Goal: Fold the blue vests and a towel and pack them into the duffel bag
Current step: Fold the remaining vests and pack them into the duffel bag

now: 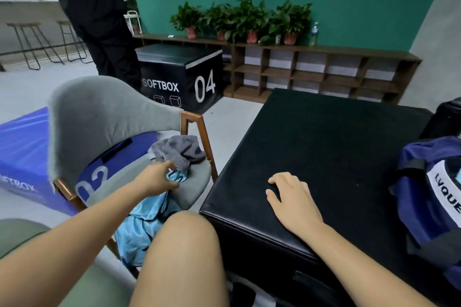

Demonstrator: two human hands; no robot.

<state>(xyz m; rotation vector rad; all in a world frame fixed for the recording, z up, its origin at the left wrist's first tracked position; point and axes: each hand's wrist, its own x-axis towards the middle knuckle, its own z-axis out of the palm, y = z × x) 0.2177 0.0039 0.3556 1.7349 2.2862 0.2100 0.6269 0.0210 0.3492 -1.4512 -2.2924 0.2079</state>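
Now left hand (pixel 157 179) pinches one blue vest (pixel 139 229), right hand (pixel 292 197) lies flat, empty

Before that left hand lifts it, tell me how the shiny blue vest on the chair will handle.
Probably floppy: the blue vest sags off the chair seat in loose folds. Likely slippery, given its satin sheen, so the left hand gripping it may need a firm hold. Looks thin, so probably light.

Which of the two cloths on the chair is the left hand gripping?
The shiny light-blue vest draping off the chair; the left hand pinches it. The grey striped towel lies behind.
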